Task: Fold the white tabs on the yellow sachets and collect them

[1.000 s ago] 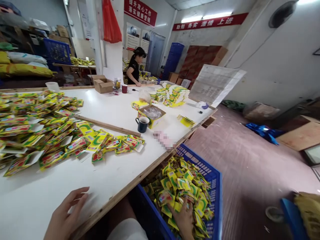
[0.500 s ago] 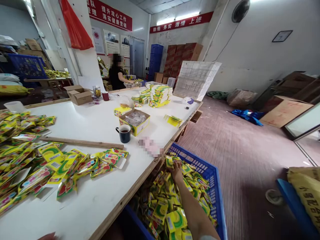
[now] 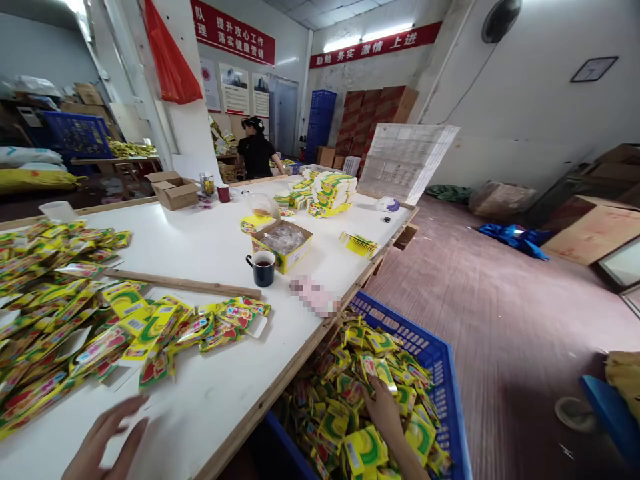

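Right hand (image 3: 383, 403) is touching yellow printed packets (image 3: 365, 448) in a blue plastic crate (image 3: 453, 393), grip unclear; left hand (image 3: 89, 453) is showing parted fingers.

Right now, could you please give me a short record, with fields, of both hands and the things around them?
Left hand: open, nothing in it, by the white tabletop
Right hand: among small yellow-and-green packets, grip unclear
Container: blue slatted plastic basket holding those packets
On tabletop: heap of yellow, green and red packets; long brown wooden strip; dark blue mug
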Demonstrator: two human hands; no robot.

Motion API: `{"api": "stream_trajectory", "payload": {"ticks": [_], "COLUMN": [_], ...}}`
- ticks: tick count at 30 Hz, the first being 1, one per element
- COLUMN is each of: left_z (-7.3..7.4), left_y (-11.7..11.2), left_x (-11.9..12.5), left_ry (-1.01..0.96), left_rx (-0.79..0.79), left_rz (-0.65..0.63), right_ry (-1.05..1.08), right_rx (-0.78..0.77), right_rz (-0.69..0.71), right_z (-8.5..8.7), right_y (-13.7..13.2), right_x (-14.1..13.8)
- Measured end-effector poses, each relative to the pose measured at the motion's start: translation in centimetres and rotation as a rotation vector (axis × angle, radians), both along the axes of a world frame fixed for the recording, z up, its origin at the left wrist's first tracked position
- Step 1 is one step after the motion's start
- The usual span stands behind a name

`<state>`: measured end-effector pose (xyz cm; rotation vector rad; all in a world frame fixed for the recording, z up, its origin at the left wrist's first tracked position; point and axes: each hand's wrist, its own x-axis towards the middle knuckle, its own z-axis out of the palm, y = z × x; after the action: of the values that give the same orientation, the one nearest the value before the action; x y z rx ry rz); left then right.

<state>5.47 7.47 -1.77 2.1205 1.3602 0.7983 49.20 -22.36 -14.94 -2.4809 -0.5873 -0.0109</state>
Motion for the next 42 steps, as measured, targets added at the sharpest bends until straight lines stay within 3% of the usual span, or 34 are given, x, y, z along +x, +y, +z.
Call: {"api": "stream_trajectory", "payload": {"ticks": [2, 4, 7, 10, 13, 16, 19, 24, 27, 31, 37, 39, 42], "left_z": [1.5, 2.6, 2.8, 1.5, 0.0, -0.9, -0.9, -0.3, -0.2, 0.7, 3.0, 3.1, 2.7], "left_y": [2.0, 3.9, 5.8, 5.9, 4.5, 2.6, 1.1, 0.6, 0.8, 0.2, -3.4, -5.2, -8.0], "left_x": [2.7, 5.3, 7.5, 6.6, 3.5, -0.1, -2.4, -2.4, -1.9, -2.0, -2.6, -2.5, -2.2], "left_ry": [0.021, 0.087, 0.278, 0.304, 0.227, 0.124, -0.008, -0.448, -0.607, -0.716, -0.904, -0.846, -0.686], "left_rx": [0.275, 0.434, 0.455, 0.458, 0.428, 0.348, 0.221, -0.044, -0.139, -0.235, -0.282, -0.214, -0.153], "left_rz": [-0.071, -0.093, -0.189, -0.157, -0.11, -0.11, -0.108, -0.003, 0.014, 0.057, 0.322, 0.286, 0.104], "right_ry": [-0.023, -0.047, -0.072, -0.08, -0.038, 0.039, 0.077, 0.074, 0.055, 0.048, 0.295, 0.398, 0.561], "right_rx": [0.045, 0.114, 0.319, 0.522, 0.638, 0.65, 0.562, 0.46, 0.415, 0.416, 0.562, 0.57, 0.593], "right_rz": [0.026, 0.066, 0.222, 0.412, 0.577, 0.78, 0.914, 1.029, 1.068, 1.07, 1.199, 1.204, 1.193], "right_z": [1.4, 3.5, 7.8, 12.2, 15.4, 16.8, 17.0, 16.6, 16.3, 15.6, 15.2, 15.7, 16.5], "right_y": [-0.2, 1.0, 5.0, 9.9, 14.8, 19.7, 24.6, 29.6, 29.7, 27.3, 21.6, 20.6, 20.4], "right_x": [-0.9, -1.9, -4.6, -9.3, -14.7, -19.5, -23.3, -28.6, -31.0, -32.9, -34.2, -34.5, -34.5]}}
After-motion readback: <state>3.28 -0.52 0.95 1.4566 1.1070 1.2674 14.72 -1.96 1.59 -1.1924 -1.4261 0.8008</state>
